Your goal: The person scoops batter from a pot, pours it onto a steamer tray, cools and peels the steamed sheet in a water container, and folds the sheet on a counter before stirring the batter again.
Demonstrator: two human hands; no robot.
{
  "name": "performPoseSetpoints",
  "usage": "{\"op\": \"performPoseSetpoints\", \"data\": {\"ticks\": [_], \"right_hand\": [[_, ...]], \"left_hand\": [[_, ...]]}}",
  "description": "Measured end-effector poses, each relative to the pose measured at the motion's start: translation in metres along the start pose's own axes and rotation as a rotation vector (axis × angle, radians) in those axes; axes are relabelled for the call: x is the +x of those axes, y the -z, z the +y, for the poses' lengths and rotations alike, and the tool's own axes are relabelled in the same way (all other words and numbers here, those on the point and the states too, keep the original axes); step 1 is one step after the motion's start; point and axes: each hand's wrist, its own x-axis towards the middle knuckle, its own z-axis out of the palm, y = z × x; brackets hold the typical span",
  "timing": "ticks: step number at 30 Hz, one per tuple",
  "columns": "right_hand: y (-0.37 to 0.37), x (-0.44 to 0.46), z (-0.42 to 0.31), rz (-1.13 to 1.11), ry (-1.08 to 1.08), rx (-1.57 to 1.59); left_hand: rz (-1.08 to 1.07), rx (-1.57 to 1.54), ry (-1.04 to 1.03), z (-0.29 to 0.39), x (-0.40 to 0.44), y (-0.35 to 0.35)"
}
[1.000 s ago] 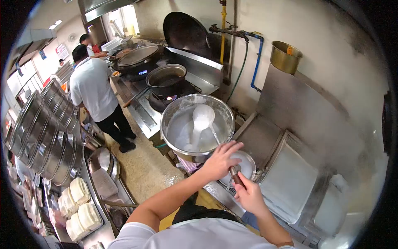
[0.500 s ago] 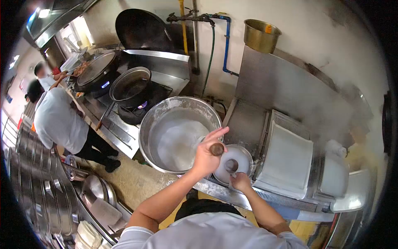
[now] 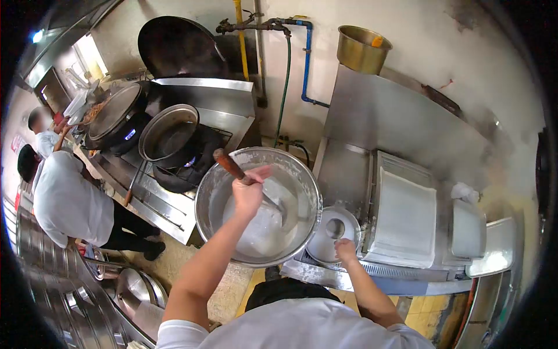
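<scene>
My left hand (image 3: 249,191) is wrapped round the wooden handle of a ladle (image 3: 230,166), above a big steel pot (image 3: 314,192). The ladle's metal shaft slants down into whitish liquid (image 3: 250,230), where its bowl is hard to make out. To the right of the pot lies a round white ring-shaped piece (image 3: 321,239) with a hole in its middle. My right hand (image 3: 345,250) is at its right edge, fingers curled together; what they pinch is too small to tell.
A dark pot (image 3: 152,139) sits on a burner at left, beside a lidded pan (image 3: 116,110). Two people in white stand at far left. White cloth-covered trays (image 3: 404,221) lie at right. A brass-coloured pot (image 3: 360,52) rests on the ledge above.
My left hand has moved left over the steel pot, tilting the ladle handle to the upper left. The right hand has let go of the handle and moved to the ring's edge.
</scene>
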Motion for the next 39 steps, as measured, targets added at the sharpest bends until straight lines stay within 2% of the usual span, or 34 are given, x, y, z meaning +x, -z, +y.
{"op": "performPoseSetpoints", "data": {"ticks": [2,4,6,8,11,14,17,22,25,28,37,39], "right_hand": [[0.010,0.004,-0.021,-0.028,0.055,0.090],[0.021,-0.019,-0.084,-0.028,0.112,0.153],[0.029,-0.032,-0.136,-0.071,0.306,0.079],[0.026,-0.051,-0.192,-0.147,0.381,0.230],[0.010,-0.084,-0.269,-0.248,0.451,0.245],[-0.019,-0.094,-0.322,-0.367,0.634,-0.276],[-0.075,-0.096,-0.351,-0.322,0.995,-0.926],[-0.177,-0.055,-0.320,-0.345,1.147,-1.461],[-0.224,-0.029,-0.293,-0.354,1.097,-1.590],[-0.245,-0.023,-0.276,-0.358,1.187,-1.708],[-0.266,-0.011,-0.240,-0.478,1.147,-1.767],[-0.264,0.004,-0.222,-0.457,1.121,-1.688]], "left_hand": [[0.031,-0.036,0.056,0.018,0.004,0.015],[0.059,-0.037,0.054,0.022,0.007,0.032],[0.092,-0.059,0.053,0.029,0.005,0.044],[0.104,-0.051,0.054,0.041,-0.001,0.057],[0.124,-0.041,0.028,0.048,-0.007,0.079],[0.164,-0.042,0.008,0.052,-0.014,0.094],[0.143,0.003,-0.058,0.059,-0.030,0.105],[0.102,0.081,-0.118,0.080,-0.064,0.113],[0.082,0.074,-0.131,0.089,-0.088,0.117],[0.053,0.074,-0.156,0.093,-0.104,0.121],[0.053,0.221,-0.214,0.106,-0.111,0.127],[0.045,0.239,-0.246,0.106,-0.109,0.128]]}}
